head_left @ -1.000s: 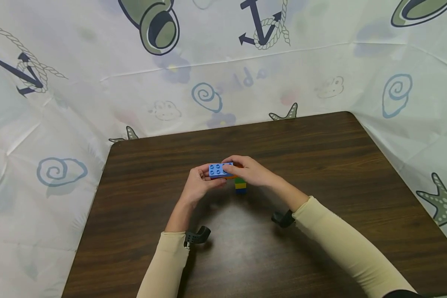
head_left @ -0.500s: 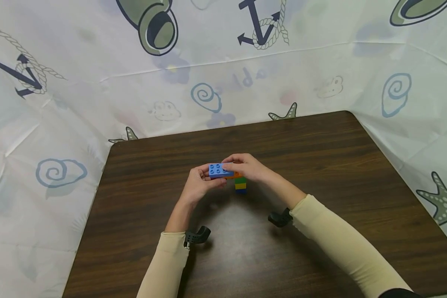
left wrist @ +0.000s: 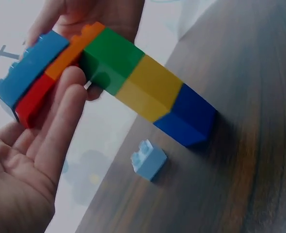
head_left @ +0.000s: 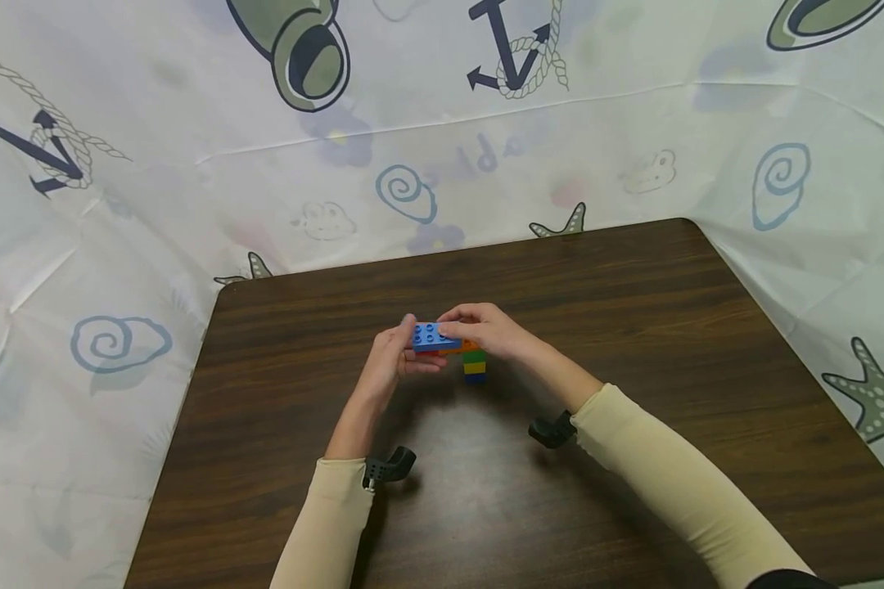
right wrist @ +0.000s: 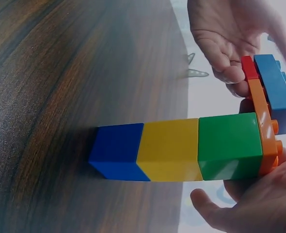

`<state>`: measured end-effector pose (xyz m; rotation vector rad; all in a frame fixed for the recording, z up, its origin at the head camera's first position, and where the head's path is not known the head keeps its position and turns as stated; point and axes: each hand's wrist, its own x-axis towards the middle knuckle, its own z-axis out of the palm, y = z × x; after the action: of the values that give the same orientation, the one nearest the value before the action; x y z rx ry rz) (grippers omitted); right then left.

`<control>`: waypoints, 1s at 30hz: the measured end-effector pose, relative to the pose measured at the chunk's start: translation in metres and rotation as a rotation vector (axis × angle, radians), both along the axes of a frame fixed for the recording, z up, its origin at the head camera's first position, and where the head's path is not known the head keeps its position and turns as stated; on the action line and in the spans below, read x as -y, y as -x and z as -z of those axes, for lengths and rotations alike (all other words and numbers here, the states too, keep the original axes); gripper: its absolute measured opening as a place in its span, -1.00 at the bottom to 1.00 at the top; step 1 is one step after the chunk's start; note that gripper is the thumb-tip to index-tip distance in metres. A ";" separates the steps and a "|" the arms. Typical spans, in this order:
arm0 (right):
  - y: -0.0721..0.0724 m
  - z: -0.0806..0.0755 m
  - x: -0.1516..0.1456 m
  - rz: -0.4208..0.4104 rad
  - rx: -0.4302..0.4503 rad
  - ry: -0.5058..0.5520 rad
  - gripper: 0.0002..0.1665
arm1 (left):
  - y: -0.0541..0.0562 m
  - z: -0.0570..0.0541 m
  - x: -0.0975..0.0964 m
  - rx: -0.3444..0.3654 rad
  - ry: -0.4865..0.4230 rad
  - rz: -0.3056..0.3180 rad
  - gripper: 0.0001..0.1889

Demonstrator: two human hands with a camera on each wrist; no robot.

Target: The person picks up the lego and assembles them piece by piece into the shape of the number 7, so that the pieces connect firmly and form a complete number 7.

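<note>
Six joined blocks (right wrist: 172,148) are being handled around the centre of the head view, their upright column being supported by a dark wood-grain table (head_left: 633,327). At the column's foot a dark blue block (right wrist: 116,150) is being topped by a yellow block (right wrist: 169,148), and that in turn by a green block (right wrist: 230,145). Across the green top an orange block (right wrist: 259,97) is being borne, its length being pointed toward the left of the head view. On this overhang a long blue block (left wrist: 34,68) is being carried, studs upward, with a red block (left wrist: 34,99) being held under its outer end.

By the right hand (head_left: 489,335) the upper part is being clamped, the thumb being laid over the blue block. The left hand (head_left: 385,364) is being held spread, thumb raised apart from fingers that are being extended beneath the red block; whether they are touching it cannot be told. In the lower middle of the left wrist view, a light blue block (left wrist: 151,164) is being supported by the table. Across the head view's upper half a patterned sheet (head_left: 265,196) is being displayed.
</note>
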<state>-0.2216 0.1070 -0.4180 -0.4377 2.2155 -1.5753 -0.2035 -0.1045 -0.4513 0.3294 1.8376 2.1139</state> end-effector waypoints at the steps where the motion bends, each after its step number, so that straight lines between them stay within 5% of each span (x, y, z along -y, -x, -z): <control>1: 0.000 0.000 0.000 0.001 -0.001 -0.001 -0.60 | 0.000 -0.001 0.000 0.009 -0.001 -0.006 -0.44; 23: 0.000 0.003 0.003 0.026 -0.010 0.037 -0.63 | -0.001 -0.007 -0.004 0.012 -0.076 -0.052 -0.63; 30: 0.001 0.005 0.000 0.025 0.059 0.028 -0.58 | 0.001 -0.007 -0.001 0.109 0.007 -0.037 -0.52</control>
<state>-0.2228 0.1065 -0.4229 -0.3678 2.1650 -1.6135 -0.2047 -0.1038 -0.4446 0.1756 1.8013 2.1053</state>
